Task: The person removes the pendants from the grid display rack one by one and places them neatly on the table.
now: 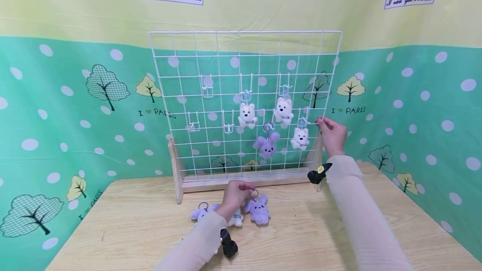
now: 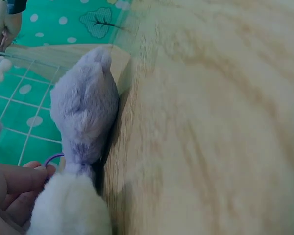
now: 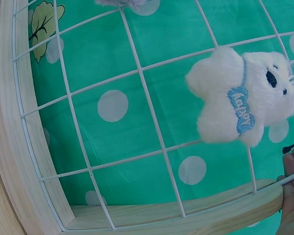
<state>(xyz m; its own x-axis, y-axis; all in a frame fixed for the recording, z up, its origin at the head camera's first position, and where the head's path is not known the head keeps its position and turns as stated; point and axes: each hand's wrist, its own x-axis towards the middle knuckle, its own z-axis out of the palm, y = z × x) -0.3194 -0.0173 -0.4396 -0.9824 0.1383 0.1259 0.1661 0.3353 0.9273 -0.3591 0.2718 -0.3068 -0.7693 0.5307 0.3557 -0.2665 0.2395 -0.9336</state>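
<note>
Head view: the wire grid [image 1: 245, 32] stood in a wooden stand [image 1: 177, 177] on the desk [image 1: 301, 237], and the hanging of the charms appeared a little past halfway. Four hooks were filled: three carried white plush charms, at the upper middle [image 1: 247, 116], upper right [image 1: 283, 111] and lower right [image 1: 300, 139], and one carried a purple charm [image 1: 267, 147]. Three hooks were bare, one in the upper row [image 1: 207, 93] and two in the lower [image 1: 193, 128] [image 1: 228, 129]. Three charms, enough for these, were left at the desk before the stand: a purple one [image 1: 199, 215], a white one [image 1: 237, 219] partly hidden by the arm, and the long-eared charm [image 1: 259, 212] whose purple ring [image 2: 53, 156] the left hand [image 1: 235, 198] pinched between thumb and fingers. The right hand [image 1: 333, 137] grasped the grid's right edge and held no charm.

Materials: the grid was of thin, white, straight bars crossing in rectangles; stand and desk showed pale wood grain. The left wrist view showed dense, short purple pile beside paler, fluffier white fur. The right wrist view showed a rounded, stubby-limbed white body with a dark nose and a lettered blue bow-shaped patch [image 3: 241, 110]; the lettering was not securely legible.
</note>
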